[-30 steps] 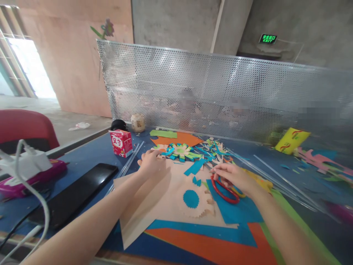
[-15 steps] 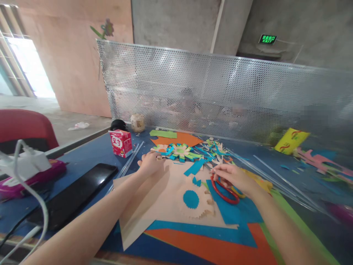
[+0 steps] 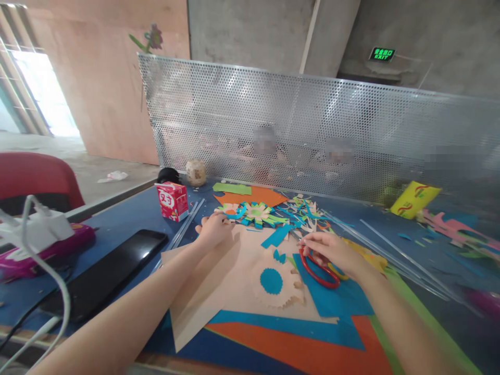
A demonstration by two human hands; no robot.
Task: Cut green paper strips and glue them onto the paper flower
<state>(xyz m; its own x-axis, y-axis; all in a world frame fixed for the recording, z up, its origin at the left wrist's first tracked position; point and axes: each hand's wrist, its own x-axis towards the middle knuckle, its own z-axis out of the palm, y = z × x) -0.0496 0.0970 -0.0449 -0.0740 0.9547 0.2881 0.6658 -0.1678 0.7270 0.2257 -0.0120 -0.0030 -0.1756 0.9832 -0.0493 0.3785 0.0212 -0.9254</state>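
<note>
On the blue tabletop [image 3: 128, 219], a red-handled pair of scissors [image 3: 318, 271] is covered at its upper end by the right hand [image 3: 332, 251], fingers curled loosely over the loop; a firm grip cannot be confirmed. At nine o'clock from it, the left hand [image 3: 214, 232] is pressed, half-closed, on the far edge of a beige paper sheet [image 3: 226, 284]. A blue-centred scalloped paper flower [image 3: 278, 283] is seen between them. At twelve o'clock, layered paper flowers [image 3: 258, 213] are noted.
</note>
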